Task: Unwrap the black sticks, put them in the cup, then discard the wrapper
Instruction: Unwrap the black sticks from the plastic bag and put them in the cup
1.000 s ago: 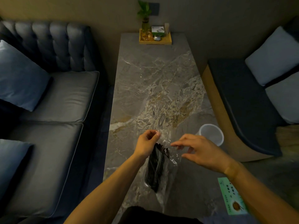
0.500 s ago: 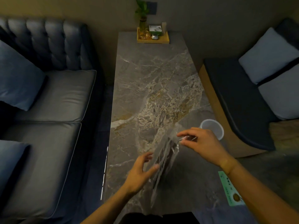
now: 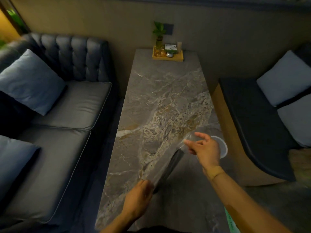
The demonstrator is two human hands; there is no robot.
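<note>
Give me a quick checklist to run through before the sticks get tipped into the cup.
1. Both hands on the clear wrapper: ok, right hand pinches the top end, left hand the bottom.
2. Black sticks free of the wrapper: not ok, they lie inside it.
3. Wrapper's top end open: cannot tell, motion blur.
4. Cup upright and within reach: ok, just behind the right hand.
5. Cup empty: cannot tell, the hand covers part of it.
</note>
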